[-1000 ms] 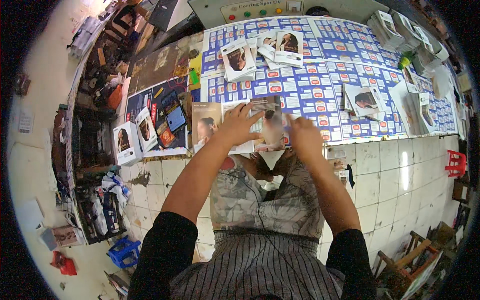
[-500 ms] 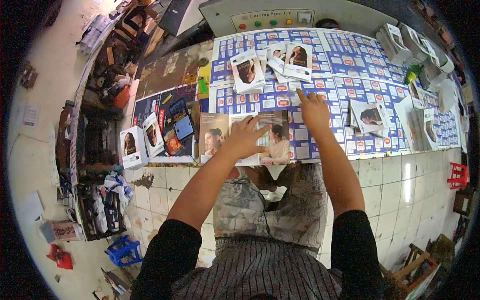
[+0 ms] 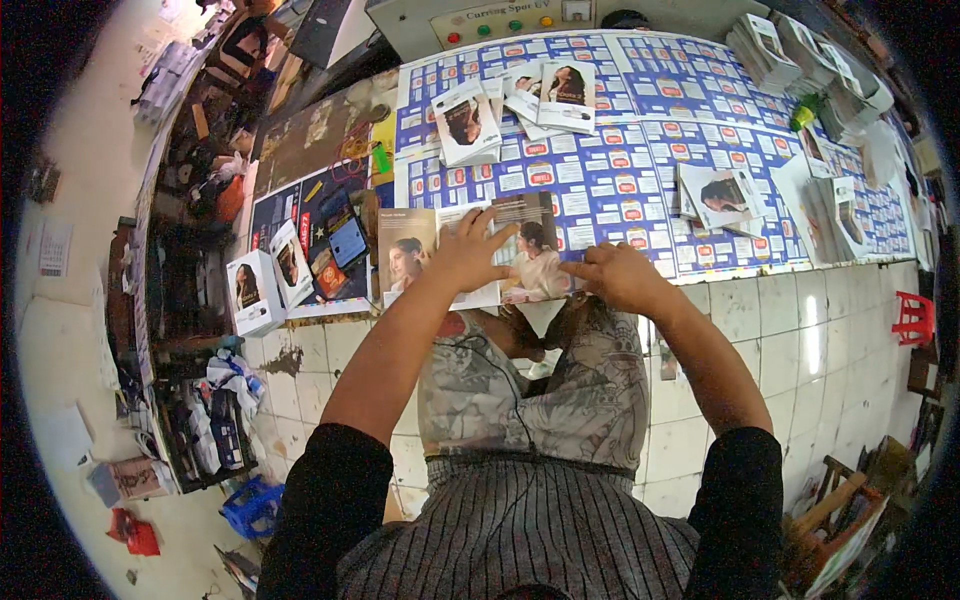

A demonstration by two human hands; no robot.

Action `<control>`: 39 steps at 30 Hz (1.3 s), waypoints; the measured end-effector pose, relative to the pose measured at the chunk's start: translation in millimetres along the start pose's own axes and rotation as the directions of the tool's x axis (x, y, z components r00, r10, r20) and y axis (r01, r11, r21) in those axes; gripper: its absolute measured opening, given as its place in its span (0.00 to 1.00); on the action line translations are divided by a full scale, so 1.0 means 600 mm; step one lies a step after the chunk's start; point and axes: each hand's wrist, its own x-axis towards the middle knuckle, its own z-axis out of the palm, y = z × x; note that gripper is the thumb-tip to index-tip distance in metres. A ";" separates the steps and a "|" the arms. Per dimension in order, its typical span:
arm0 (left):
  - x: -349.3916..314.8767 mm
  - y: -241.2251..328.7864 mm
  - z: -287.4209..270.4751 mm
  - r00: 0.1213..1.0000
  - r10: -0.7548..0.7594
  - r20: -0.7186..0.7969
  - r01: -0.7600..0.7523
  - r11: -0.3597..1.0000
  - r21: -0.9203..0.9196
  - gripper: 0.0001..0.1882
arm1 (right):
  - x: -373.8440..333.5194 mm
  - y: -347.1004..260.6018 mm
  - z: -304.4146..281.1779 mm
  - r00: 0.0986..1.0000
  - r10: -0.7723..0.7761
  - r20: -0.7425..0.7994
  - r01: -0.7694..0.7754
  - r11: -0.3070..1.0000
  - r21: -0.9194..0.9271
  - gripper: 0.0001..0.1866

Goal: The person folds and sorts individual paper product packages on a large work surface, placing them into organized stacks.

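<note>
Leaflet (image 3: 534, 255) lay under the left hand (image 3: 470, 250), fingers apart; the right hand (image 3: 622, 278) had returned to its right edge, grip unclear, bringing both hands to it.

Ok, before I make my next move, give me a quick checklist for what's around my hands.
1. Leaflet lying open, printed side up: ok.
2. Left hand resting on the leaflet with fingers spread: ok.
3. Right hand at the leaflet's right side: ok; whether its fingertip touches the paper: cannot tell.
4. Leaflet's near edge fully supported: cannot tell.
5. Phone apart from the leaflet, off to its left: ok.
6. White box apart from both hands: ok.
</note>
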 end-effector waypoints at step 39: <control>-0.188 0.013 0.100 0.919 0.113 -0.377 -0.111 0.993 0.028 0.32 | -0.009 -0.080 0.079 0.958 0.100 -0.268 -0.098 0.995 0.018 0.33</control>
